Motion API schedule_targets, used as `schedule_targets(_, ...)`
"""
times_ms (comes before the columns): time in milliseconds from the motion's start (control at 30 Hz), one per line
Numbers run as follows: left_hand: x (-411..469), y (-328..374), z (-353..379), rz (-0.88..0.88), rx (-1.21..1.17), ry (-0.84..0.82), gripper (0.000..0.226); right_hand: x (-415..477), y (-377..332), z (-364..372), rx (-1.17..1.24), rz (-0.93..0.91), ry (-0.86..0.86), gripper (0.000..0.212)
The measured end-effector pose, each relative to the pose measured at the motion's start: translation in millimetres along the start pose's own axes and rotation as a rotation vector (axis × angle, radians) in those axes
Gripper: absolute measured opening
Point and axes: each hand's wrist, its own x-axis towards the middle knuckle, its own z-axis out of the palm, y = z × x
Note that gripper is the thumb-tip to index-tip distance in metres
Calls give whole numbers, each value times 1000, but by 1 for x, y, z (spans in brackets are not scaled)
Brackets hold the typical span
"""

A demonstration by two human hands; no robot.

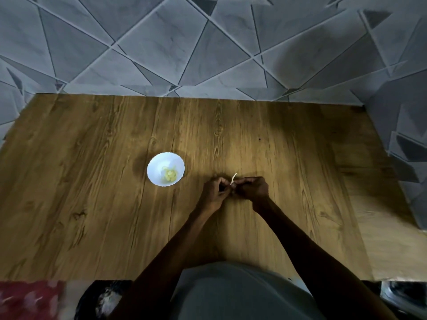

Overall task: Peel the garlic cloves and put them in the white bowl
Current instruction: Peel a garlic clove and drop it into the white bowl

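Garlic clove: almost wholly hidden. Only a small pale patch shows where your fingertips meet. A thin, pale strip of skin stands up from that spot, slightly curved and leaning up and to the right. I cannot tell the clove's shape or how much skin is still on it.

Position: the garlic clove is held above the bench, near mid-bench and right of the white bowl. It is apart from the bowl. I cannot tell whether it touches the bench.

Fingers: your left hand has its fingers curled inward, tips closed on the left side of the clove. Your right hand mirrors this, with its fingers curled and tips closed on the right side. The two sets of fingertips touch or nearly touch, with the clove pinched between them. The skin strip rises from the gap just above the tips. I cannot tell which fingers hold the strip itself.

White bowl: scalloped rim, standing upright on the bench. Inside are several pale yellow peeled cloves, gathered toward the lower right of the bowl.

Surroundings: the bench has a wood-grain surface. Behind it is a grey wall with an angular line pattern.
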Motion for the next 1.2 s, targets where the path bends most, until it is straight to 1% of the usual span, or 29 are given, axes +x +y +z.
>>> schedule_targets(100, 0, -2, 3, 14, 6, 9, 18, 2, 1, 3, 11, 46, 56, 9)
schedule_targets(233, 2, -1, 2, 15, -4, 3, 21, 7, 4, 5, 63, 110, 83, 8)
schedule_targets(300, 2, 2, -1, 22, -12, 6, 19, 10, 8, 5, 102, 165, 108, 4)
schedule_targets(367, 1, 4, -2, 19, -15, 9, 14, 11, 10, 4, 133, 197, 91, 6)
schedule_targets(433, 1, 6, -3, 12, -31, 10, 17, 12, 8, 2, 134, 167, 44, 9)
schedule_targets(500, 4, 7, -4, -38, -47, 27, 18, 11, 6, -1, 85, 80, 23, 10)
schedule_targets(600, 8, 5, -7, -188, -102, 133, 12, 15, 7, -2, -103, -100, 37, 5)
schedule_targets(667, 8, 3, -11, -250, -166, 144, 9, 19, 6, -2, -350, -220, 68, 4)
schedule_targets(767, 2, 2, -19, -238, -241, 69, 8, 16, 3, -3, -721, -407, -12, 8)
schedule_targets(800, 0, 1, -21, -217, -244, 53, 10, 14, 2, -3, -857, -462, -7, 8)
schedule_targets(833, -2, 0, -23, -199, -242, 40, 13, 11, 0, -2, -963, -513, 38, 8)
schedule_targets(867, -5, 0, -24, -190, -237, 30, 16, 7, -2, -2, -989, -554, 95, 9)
schedule_targets(900, -8, 1, -24, -192, -232, 25, 20, 3, -5, -1, -950, -585, 119, 11)
schedule_targets(933, -11, 1, -25, -205, -240, 21, 21, 0, -6, -1, -854, -610, 91, 13)
schedule_targets(967, -13, 2, -25, -225, -260, 21, 19, -3, -8, 0, -728, -609, 24, 12)
schedule_targets(1000, -17, 2, -25, -240, -296, 22, 19, -8, -8, 1, -599, -560, -57, 9)
schedule_targets(1033, -19, 3, -25, -245, -316, 24, 21, -13, -8, 2, -481, -468, -116, 6)
schedule_targets(1100, -24, 1, -24, -216, -274, 29, 27, -20, -2, 4, -294, -266, -140, 6)
schedule_targets(1167, -30, -1, -24, -190, -180, 9, 34, -23, 7, 5, -250, -188, -119, 9)
schedule_targets(1200, -32, -2, -24, -177, -143, -4, 37, -24, 12, 6, -294, -194, -91, 10)
